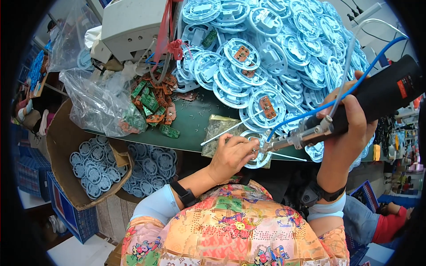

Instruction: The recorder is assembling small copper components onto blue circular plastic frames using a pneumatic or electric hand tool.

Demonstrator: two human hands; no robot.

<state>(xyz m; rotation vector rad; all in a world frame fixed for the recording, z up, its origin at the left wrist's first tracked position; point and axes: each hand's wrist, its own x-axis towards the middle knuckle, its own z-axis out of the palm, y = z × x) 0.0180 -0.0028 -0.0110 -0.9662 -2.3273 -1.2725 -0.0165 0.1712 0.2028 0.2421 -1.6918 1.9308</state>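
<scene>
My right hand [350, 126] grips a black powered screwdriver [381, 93] with a metal nose and a blue hose. Its tip rests on a light-blue round plastic part [258, 156] at the table's front edge. My left hand [233, 155] pinches that part at its left side, fingers closed on the rim. Just behind lies another round part carrying a small brown circuit board [267, 106].
A big heap of light-blue round parts [284, 40] fills the back right of the green table [191, 128]. Small green and brown circuit boards [153, 99] spill from a clear bag [95, 104]. A cardboard box [62, 146] of finished parts stands lower left. A white machine [133, 24] sits behind.
</scene>
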